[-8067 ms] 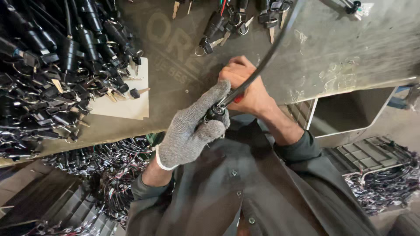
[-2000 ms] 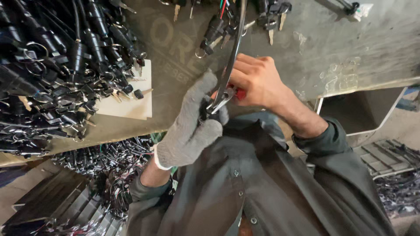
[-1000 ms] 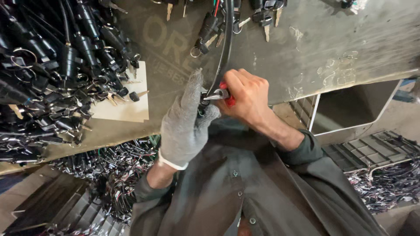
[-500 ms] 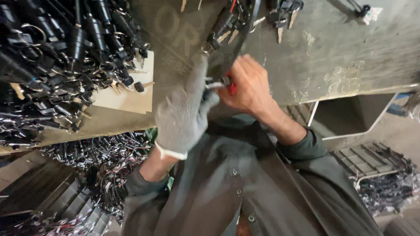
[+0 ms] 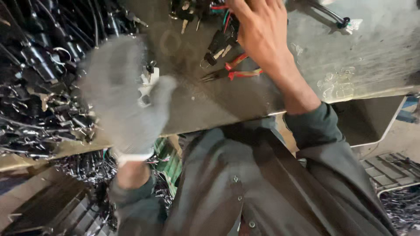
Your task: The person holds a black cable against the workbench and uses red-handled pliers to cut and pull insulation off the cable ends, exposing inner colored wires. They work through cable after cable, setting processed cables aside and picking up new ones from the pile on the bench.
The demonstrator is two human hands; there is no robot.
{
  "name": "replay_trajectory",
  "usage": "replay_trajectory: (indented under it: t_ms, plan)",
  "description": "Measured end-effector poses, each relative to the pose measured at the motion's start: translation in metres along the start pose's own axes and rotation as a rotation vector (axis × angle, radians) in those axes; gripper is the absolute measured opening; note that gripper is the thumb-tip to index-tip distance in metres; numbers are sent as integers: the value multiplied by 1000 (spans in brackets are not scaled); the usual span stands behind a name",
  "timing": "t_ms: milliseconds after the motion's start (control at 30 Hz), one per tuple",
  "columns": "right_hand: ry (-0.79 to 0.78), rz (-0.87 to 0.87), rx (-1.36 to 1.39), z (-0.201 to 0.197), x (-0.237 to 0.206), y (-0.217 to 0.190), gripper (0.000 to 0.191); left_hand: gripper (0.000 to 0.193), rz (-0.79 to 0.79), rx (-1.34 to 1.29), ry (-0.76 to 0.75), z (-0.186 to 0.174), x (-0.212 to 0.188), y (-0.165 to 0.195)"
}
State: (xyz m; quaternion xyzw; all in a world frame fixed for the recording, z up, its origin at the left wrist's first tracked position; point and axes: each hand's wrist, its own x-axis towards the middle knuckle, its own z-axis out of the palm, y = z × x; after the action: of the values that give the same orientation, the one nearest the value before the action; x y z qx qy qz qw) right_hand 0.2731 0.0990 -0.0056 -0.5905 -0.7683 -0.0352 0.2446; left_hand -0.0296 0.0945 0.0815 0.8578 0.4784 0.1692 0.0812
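Grey metal table [image 5: 350, 61] filled the view. On it, the gloved left hand [image 5: 120, 94], blurred, pinched a small silver and black part [image 5: 146, 85]. Above it, the bare right hand [image 5: 262, 32] reached flat over red-handled pliers [image 5: 234, 72] and black keys [image 5: 216, 43].

We see a grey metal bench top [image 5: 358, 57]. On its left lies a heap of black cables with connectors [image 5: 39, 87]; further right, red-handled pliers [image 5: 238, 72] and keyed switch parts [image 5: 218, 41] rest on it.
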Motion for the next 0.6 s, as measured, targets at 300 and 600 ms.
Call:
replay_trajectory:
  t_ms: [300, 600]
  plan:
    - [-38, -224, 299, -63, -71, -41, 33, 40, -97, -1112, -411, 61, -3, 57]
    - [88, 304, -18, -46, -54, -45, 72, 14, -441, -1762, -162, 15, -80, 49]
